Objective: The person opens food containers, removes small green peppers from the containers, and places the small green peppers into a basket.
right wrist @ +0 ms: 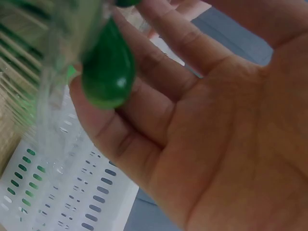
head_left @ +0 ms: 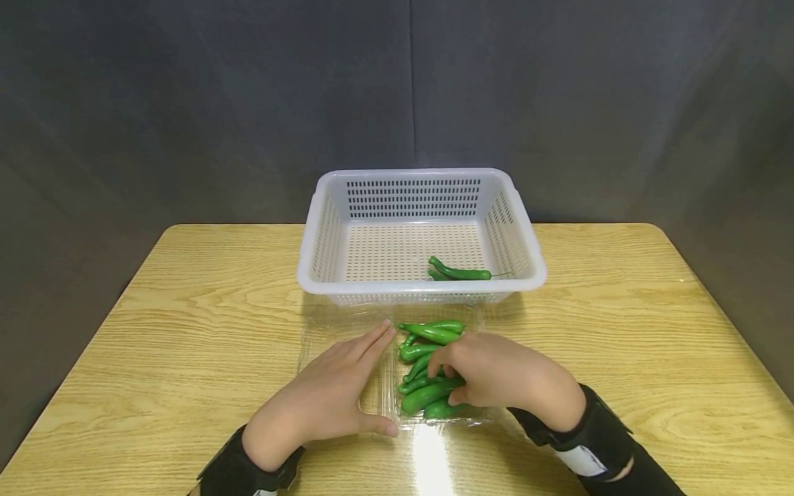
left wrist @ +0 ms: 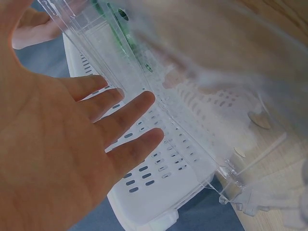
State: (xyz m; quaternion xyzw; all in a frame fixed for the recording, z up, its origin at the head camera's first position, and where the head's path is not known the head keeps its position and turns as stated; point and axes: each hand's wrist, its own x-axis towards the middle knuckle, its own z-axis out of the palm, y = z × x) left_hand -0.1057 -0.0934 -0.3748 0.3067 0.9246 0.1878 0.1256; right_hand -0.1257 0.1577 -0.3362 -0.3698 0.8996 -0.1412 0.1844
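My right hand (head_left: 505, 372) is over a clear plastic clamshell box (head_left: 474, 317) on the table, its fingers bent around a green pepper (right wrist: 109, 72) among the others there. That pepper's rounded end lies against the fingers in the right wrist view; its far part is hidden. Several green peppers (head_left: 428, 396) lie side by side in the box's right half. My left hand (head_left: 331, 389) spreads its fingers over the box's left half (head_left: 316, 320), fingertips by the fold between the halves. In the left wrist view its fingers (left wrist: 132, 113) are extended and hold nothing.
Behind the box stands a white slotted plastic basket (head_left: 412, 285), with a few green peppers (head_left: 462, 273) at its front right. The wooden table (head_left: 205, 331) extends to both sides. A dark grey curtain (head_left: 248, 103) hangs behind it.
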